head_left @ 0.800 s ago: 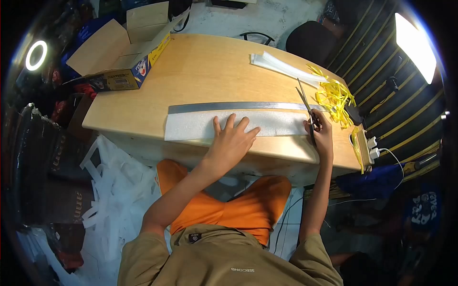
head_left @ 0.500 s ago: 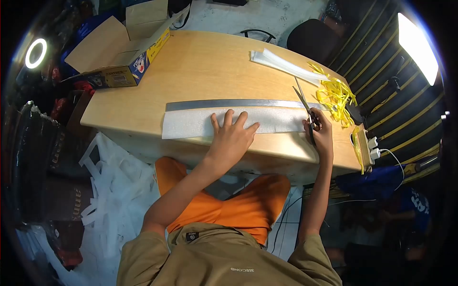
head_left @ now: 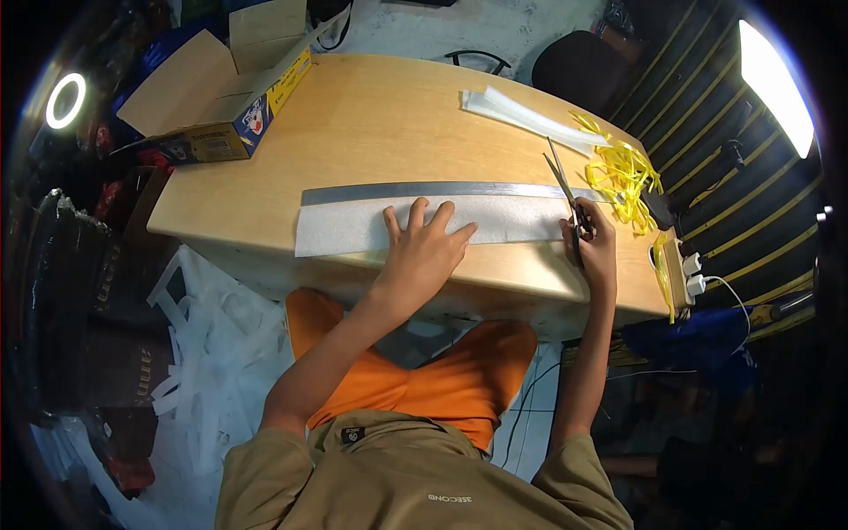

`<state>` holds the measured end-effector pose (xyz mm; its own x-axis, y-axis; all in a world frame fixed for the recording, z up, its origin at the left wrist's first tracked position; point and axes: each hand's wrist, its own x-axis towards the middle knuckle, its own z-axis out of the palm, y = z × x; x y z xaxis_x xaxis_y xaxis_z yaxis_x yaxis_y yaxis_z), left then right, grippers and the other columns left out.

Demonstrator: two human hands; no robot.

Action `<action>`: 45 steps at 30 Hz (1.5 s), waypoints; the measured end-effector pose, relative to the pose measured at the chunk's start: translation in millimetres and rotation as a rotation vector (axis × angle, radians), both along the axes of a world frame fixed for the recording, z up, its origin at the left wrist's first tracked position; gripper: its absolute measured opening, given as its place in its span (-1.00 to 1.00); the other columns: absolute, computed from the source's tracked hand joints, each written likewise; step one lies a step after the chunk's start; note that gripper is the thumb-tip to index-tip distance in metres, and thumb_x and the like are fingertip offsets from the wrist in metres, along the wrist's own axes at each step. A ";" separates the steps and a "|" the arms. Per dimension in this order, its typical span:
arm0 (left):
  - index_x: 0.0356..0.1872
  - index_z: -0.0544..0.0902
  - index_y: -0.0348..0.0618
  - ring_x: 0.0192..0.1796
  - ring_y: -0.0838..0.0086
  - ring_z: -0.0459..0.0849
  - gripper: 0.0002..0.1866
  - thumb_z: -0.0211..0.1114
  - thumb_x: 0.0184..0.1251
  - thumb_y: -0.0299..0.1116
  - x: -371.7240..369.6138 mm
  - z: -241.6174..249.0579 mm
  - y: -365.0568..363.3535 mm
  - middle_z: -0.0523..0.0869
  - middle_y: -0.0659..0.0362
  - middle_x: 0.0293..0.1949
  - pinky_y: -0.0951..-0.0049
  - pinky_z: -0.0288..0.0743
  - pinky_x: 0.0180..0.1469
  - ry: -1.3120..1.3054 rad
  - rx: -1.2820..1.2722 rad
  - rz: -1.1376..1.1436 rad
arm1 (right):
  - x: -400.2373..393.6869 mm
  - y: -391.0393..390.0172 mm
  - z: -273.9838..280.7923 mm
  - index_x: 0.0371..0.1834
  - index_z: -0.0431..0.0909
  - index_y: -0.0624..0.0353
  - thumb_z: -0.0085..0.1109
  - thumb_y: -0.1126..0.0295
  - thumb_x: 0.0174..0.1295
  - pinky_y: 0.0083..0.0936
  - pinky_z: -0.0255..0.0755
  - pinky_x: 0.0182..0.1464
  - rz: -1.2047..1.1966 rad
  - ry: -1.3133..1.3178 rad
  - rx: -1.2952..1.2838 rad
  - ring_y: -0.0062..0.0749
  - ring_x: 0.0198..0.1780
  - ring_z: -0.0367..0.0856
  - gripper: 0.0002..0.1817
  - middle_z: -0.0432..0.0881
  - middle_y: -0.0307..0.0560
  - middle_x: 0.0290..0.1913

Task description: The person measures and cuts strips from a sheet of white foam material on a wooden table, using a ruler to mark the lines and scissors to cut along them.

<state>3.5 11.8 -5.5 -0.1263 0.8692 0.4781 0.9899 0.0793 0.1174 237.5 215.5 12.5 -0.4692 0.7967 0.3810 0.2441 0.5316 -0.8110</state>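
Left hand is resting fingers-spread on the white foam strip, gripping nothing. Right hand is grasping the black-handled scissors near the strip's right end; blades are standing slightly apart, pointing toward the table's far side. Can't tell if the right fingers are touching foam. Strip is lying lengthwise along the near edge of the wooden table. Steel ruler is running along the strip's far side, its right part passing behind the scissors. Yellow ribbon is sitting tangled right of the scissors, stacked foam strips are lying farther back. Open cardboard box is occupying the far-left corner.
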 end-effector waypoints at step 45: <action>0.20 0.73 0.28 0.42 0.11 0.34 -0.66 0.32 0.45 -0.18 -1.7 -10.9 3.9 0.52 0.19 0.28 -0.58 0.06 0.36 -0.125 0.060 -0.004 | 8.6 -159.0 70.3 0.03 0.46 0.20 -0.28 -0.44 0.47 -0.76 0.18 -0.72 0.277 -0.494 -0.883 -0.47 -0.47 0.75 -0.19 0.62 -0.15 -0.43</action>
<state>1.9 15.7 -16.4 -0.1848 0.8404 0.5095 0.9675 0.0645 0.2446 246.2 56.4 82.8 -0.6223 0.5394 -0.5673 0.6141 -0.1130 -0.7811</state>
